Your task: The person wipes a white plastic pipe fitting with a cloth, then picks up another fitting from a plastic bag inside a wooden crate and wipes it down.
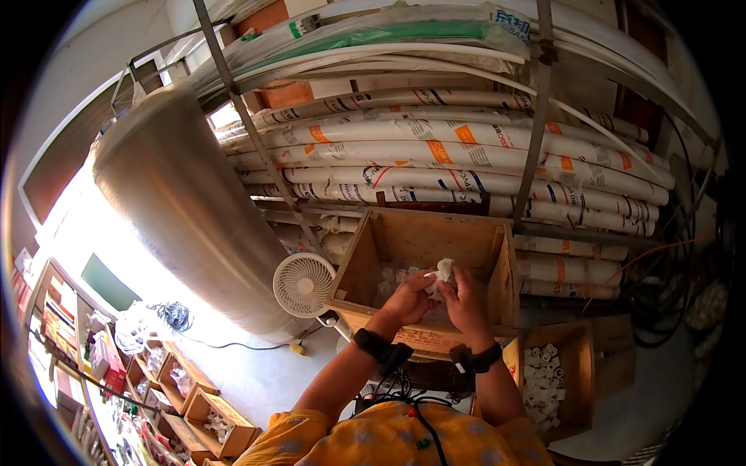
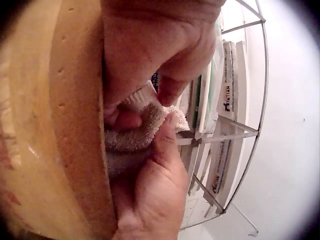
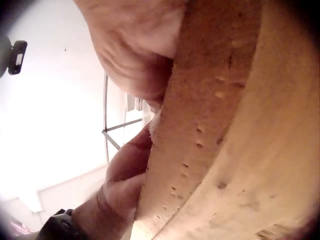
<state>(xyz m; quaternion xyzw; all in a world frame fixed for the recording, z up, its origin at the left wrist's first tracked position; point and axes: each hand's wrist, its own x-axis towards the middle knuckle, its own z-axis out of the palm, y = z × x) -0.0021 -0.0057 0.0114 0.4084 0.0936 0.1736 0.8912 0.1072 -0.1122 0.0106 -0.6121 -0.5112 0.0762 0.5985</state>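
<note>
Both hands meet over a wooden box (image 1: 353, 299). The left hand (image 1: 410, 299) grips a small white ribbed pipe fitting (image 2: 141, 98), its thumb and a finger on either side. A white terry cloth (image 1: 444, 270) is held by the right hand (image 1: 464, 301), whose thumb presses it against the fitting in the left wrist view. Much of the fitting is hidden by cloth and fingers. In the right wrist view the box wall covers most of the work, leaving only a sliver of cloth between the hands. Clear bags with small white pieces lie inside the box below.
A white fan (image 1: 304, 284) stands at the box's left. To the right, a wooden crate (image 1: 575, 388) holds several white fittings (image 1: 544, 380). Wrapped white pipes (image 1: 435, 151) fill a metal rack behind. A large wrapped roll (image 1: 186, 210) leans at left, with more crates (image 1: 221, 423) on the floor.
</note>
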